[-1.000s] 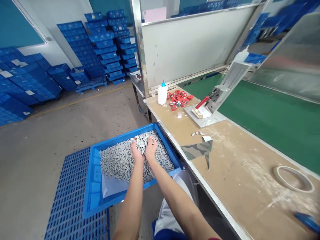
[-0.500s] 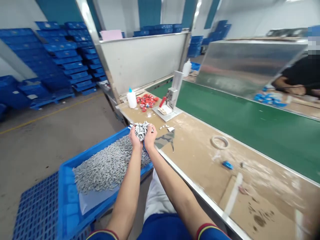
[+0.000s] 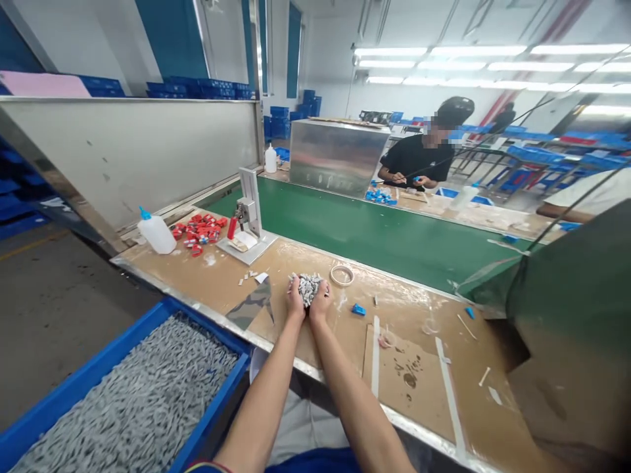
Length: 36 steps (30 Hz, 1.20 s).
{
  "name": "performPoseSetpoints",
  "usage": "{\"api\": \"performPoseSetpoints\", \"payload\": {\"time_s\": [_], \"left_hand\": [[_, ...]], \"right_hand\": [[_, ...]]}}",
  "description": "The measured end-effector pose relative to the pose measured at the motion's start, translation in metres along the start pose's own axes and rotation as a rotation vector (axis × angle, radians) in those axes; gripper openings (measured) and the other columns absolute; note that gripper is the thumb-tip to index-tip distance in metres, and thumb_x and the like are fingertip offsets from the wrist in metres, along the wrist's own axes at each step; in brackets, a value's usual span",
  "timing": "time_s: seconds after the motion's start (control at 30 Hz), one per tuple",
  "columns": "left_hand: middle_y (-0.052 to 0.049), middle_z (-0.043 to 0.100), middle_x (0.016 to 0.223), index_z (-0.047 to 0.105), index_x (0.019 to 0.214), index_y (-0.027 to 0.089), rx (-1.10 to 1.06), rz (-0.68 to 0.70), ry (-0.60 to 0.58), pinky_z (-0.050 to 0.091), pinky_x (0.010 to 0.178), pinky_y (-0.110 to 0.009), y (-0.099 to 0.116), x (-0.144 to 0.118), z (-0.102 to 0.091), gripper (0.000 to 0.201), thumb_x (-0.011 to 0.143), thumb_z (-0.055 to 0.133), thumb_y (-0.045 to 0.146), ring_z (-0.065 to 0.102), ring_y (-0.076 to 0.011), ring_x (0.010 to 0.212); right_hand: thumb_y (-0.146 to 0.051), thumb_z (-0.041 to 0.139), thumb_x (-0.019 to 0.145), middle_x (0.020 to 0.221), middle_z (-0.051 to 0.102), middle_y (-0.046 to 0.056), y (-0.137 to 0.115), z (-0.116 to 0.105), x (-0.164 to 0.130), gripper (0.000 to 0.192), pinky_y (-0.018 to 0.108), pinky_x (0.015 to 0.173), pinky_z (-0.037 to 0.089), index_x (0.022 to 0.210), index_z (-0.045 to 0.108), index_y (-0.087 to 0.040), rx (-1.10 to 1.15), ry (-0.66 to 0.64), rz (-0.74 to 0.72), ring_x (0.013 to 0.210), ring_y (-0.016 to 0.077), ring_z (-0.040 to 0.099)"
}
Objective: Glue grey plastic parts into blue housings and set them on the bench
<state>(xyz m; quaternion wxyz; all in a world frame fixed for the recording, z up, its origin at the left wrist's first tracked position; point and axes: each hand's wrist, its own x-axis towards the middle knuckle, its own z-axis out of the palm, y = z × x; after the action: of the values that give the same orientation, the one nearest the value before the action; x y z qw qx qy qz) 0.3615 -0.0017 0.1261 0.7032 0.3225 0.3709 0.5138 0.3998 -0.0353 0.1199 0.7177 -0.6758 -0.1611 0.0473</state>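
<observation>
Cupped together above the brown-covered workbench (image 3: pixel 340 348), my left hand (image 3: pixel 296 303) and my right hand (image 3: pixel 321 303) hold a heap of small grey-white pieces (image 3: pixel 309 288) between them. Many more such grey pieces (image 3: pixel 142 394) fill a blue crate (image 3: pixel 106 356) at the lower left, below the bench edge. A roll of tape (image 3: pixel 342 276) lies just beyond my right hand. Left of my hands is a camouflage-patterned scrap (image 3: pixel 251 307). The kind of the small pieces is too fine to make out.
A clamp fixture (image 3: pixel 249 220) with a red handle stands behind-left, beside red parts (image 3: pixel 202 230) and a white bottle (image 3: pixel 156 231). A green conveyor belt (image 3: pixel 315 217) runs beyond the bench. Across it a person (image 3: pixel 419 161) handles blue parts. A dark panel (image 3: pixel 576 328) rises at right.
My cupped hands have carried the heap of grey pieces from over the blue crate's edge rightward to above the bench. The view has turned right, bringing the co-worker fully into sight.
</observation>
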Motion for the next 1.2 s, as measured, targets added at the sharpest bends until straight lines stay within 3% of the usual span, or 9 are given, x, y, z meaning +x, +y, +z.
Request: {"api": "performPoseSetpoints", "payload": {"time_s": [0.23,0.43,0.67,0.83,0.9,1.0,1.07,1.13,1.2], "left_hand": [[-0.012,0.075,0.117,0.073,0.098,0.021,0.224,0.058,-0.125,0.047,0.112,-0.041,-0.02,-0.007,0.019,0.027,0.087,0.071,0.045,0.062,-0.0316,0.128],[-0.009,0.065,0.141,0.074,0.107,0.026,0.407,0.183,-0.209,0.03,0.127,-0.041,-0.015,-0.007,0.017,0.022,0.087,0.072,0.036,0.049,-0.0276,0.143],[-0.009,0.062,0.146,0.077,0.108,0.026,0.647,0.4,-0.238,0.013,0.132,-0.049,-0.012,-0.009,0.023,0.021,0.088,0.069,0.031,0.047,-0.0284,0.145],[-0.012,0.064,0.143,0.077,0.113,0.023,0.817,0.522,-0.272,0.01,0.13,-0.06,-0.005,-0.008,0.013,0.026,0.09,0.065,0.026,0.042,-0.0317,0.149],[-0.012,0.067,0.14,0.077,0.113,0.023,0.874,0.564,-0.297,0.015,0.131,-0.059,0.005,-0.005,0.006,0.026,0.091,0.062,0.024,0.047,-0.0299,0.146],[-0.011,0.071,0.134,0.077,0.11,0.022,0.932,0.627,-0.335,0.027,0.129,-0.051,0.033,-0.004,-0.013,0.025,0.093,0.06,0.025,0.056,-0.0253,0.137],[-0.011,0.07,0.135,0.077,0.11,0.022,0.965,0.734,-0.315,0.036,0.125,-0.049,0.059,-0.006,-0.039,0.026,0.095,0.057,0.03,0.058,-0.0248,0.135],[-0.011,0.069,0.134,0.075,0.111,0.021,0.989,0.876,-0.23,0.044,0.119,-0.047,0.089,-0.011,-0.083,0.028,0.098,0.054,0.034,0.06,-0.0243,0.131],[-0.013,0.071,0.126,0.074,0.109,0.019,1.035,0.943,-0.026,0.048,0.114,-0.046,0.118,-0.019,-0.149,0.029,0.098,0.051,0.033,0.064,-0.025,0.123]], "right_hand": [[-0.055,0.032,0.096,0.099,0.072,0.014,0.009,-0.024,0.02,0.051,0.035,0.088,0.049,0.1,0.065,-0.018,-0.124,0.033,-0.083,0.093,0.025,0.062],[-0.046,0.04,0.094,0.113,0.071,0.014,0.008,-0.028,0.022,0.042,0.036,0.104,0.046,0.106,0.068,-0.018,-0.184,-0.05,-0.196,0.109,0.0244,0.062],[-0.034,0.044,0.093,0.116,0.069,0.014,0.002,-0.042,0.026,0.031,0.039,0.107,0.046,0.105,0.068,-0.018,-0.264,-0.08,-0.263,0.115,0.0241,0.062],[-0.025,0.045,0.09,0.115,0.068,0.013,-0.005,-0.05,0.03,0.027,0.039,0.103,0.048,0.106,0.065,-0.018,-0.392,-0.104,-0.29,0.113,0.0237,0.062],[-0.022,0.043,0.089,0.113,0.068,0.014,-0.011,-0.049,0.029,0.028,0.04,0.102,0.048,0.107,0.065,-0.017,-0.463,-0.116,-0.285,0.111,0.0248,0.062],[-0.02,0.042,0.091,0.117,0.067,0.014,-0.026,-0.052,0.025,0.03,0.04,0.104,0.046,0.109,0.065,-0.017,-0.576,-0.172,-0.292,0.113,0.0262,0.061],[-0.02,0.042,0.092,0.123,0.066,0.014,-0.039,-0.064,0.022,0.031,0.038,0.106,0.044,0.114,0.065,-0.017,-0.654,-0.235,-0.303,0.118,0.026,0.059],[-0.018,0.043,0.093,0.128,0.064,0.014,-0.05,-0.084,0.022,0.034,0.038,0.107,0.042,0.12,0.064,-0.017,-0.746,-0.301,-0.295,0.122,0.0266,0.057],[-0.015,0.044,0.093,0.129,0.062,0.017,-0.058,-0.106,0.025,0.038,0.041,0.107,0.041,0.126,0.063,-0.016,-0.857,-0.348,-0.243,0.123,0.0298,0.056]]}}
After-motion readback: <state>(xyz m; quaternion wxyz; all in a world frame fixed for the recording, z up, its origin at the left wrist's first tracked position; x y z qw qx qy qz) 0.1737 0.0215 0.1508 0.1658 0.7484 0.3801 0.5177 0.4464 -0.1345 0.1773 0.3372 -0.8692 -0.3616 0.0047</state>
